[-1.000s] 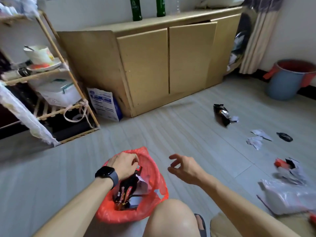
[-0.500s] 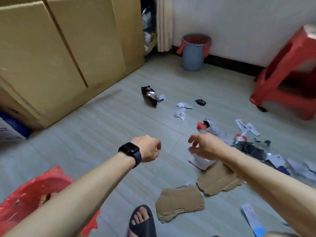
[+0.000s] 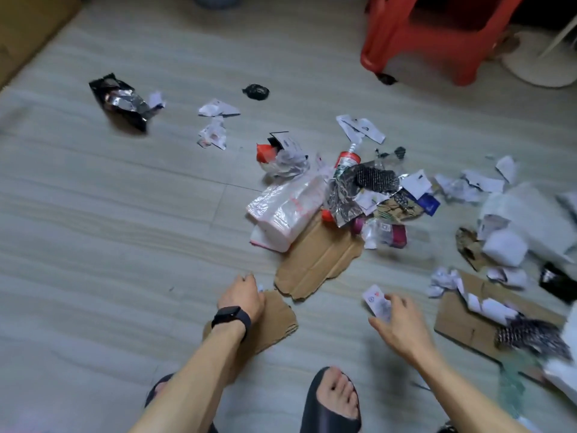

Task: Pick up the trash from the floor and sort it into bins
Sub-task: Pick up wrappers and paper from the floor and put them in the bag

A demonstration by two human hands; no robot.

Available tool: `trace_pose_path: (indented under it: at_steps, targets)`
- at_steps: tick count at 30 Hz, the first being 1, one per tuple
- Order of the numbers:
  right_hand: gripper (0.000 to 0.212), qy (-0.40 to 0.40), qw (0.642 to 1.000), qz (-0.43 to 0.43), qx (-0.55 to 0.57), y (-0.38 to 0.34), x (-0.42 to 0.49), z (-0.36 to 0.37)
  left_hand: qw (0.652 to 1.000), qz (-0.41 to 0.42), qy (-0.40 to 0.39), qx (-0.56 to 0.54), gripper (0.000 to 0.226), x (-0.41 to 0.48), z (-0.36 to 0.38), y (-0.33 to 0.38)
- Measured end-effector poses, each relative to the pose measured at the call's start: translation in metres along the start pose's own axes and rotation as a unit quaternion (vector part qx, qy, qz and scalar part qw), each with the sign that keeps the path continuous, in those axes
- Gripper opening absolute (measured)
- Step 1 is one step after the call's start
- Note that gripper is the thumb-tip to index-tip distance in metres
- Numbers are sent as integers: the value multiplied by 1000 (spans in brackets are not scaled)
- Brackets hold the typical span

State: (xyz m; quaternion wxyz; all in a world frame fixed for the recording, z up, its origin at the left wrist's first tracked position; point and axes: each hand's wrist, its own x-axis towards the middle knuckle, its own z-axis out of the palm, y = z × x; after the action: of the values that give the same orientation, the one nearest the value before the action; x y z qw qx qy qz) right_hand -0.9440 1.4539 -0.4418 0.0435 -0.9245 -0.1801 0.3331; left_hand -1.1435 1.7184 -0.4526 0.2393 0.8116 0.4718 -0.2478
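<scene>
Your left hand (image 3: 242, 295), with the black watch (image 3: 231, 318) on its wrist, hung over the near torn cardboard piece (image 3: 278, 323). Its fingers (image 3: 246, 279) were bent downward behind the back of the hand, next to a tiny white scrap (image 3: 260, 288); I cannot tell whether they gripped anything. Your right hand (image 3: 398, 326) was loosely spread, thumb out to the side, fingertips at a small printed paper slip (image 3: 374, 300); whether they pinched it or only touched it is unclear.

The trash lay across the grey plank floor (image 3: 109, 245). A heap ahead of you included a clear plastic bag (image 3: 287, 207) resting partly on a larger cardboard sheet (image 3: 318, 260). A black foil wrapper (image 3: 120, 103) sat well apart to the left. More cardboard (image 3: 462, 320) and crumpled paper lay on the right. A red plastic stool (image 3: 437, 35) stood beyond the heap. Your foot in a dark slide sandal (image 3: 331, 404) was between your arms.
</scene>
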Motion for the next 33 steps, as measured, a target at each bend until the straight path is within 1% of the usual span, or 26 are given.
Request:
trace_pose_path:
  at_steps: [3, 6, 9, 13, 14, 16, 17, 19, 20, 23, 25, 27, 28, 30, 33]
  targets:
    - [71, 15, 999, 45, -24, 13, 5, 14, 998, -47, 32, -26, 34, 13, 15, 4]
    - [66, 34, 997, 57, -30, 21, 12, 24, 996, -72, 34, -45, 29, 24, 22, 10]
    - [55, 47, 997, 57, 6, 22, 17, 27, 997, -63, 27, -23, 26, 26, 21, 17]
    - [53, 11, 997, 72, 16, 23, 24, 21, 999, -38, 35, -16, 17, 23, 9, 19]
    - [49, 0, 997, 73, 11, 23, 26, 19, 998, -35, 38, -21, 16, 22, 4, 19]
    - [32, -19, 997, 71, -1, 21, 27, 11, 998, -28, 53, -21, 15, 16, -14, 18]
    - [27, -31, 997, 66, -8, 18, 26, 8, 998, -23, 63, -18, 15, 14, -25, 16]
    - [31, -34, 999, 36, -12, 7, 21, -3, 997, -5, 83, -1, 14, 6, -53, 9]
    - [32, -24, 1000, 13, -1, -4, 15, -13, 995, 2, 96, 8, 14, 0, -72, 2]
    - [26, -3, 996, -67, 66, -51, -6, -49, 993, 8, 118, 23, 15, -20, -127, -19]
    - [21, -2, 984, -140, 111, -93, -22, -81, 990, 5, 136, 37, 15, -40, -164, -34]
    - [20, -4, 969, -223, 108, -136, -43, -111, 986, 1, 161, 40, 12, -65, -197, -52]
    - [26, -15, 959, -261, 109, -162, -58, -127, 983, -2, 178, 38, 12, -82, -215, -65]
    - [39, -49, 942, -311, 117, -205, -83, -150, 978, -6, 204, 44, 12, -110, -242, -89]
    - [53, -97, 913, -377, 122, -269, -134, -170, 969, -22, 244, 42, 13, -160, -272, -137]
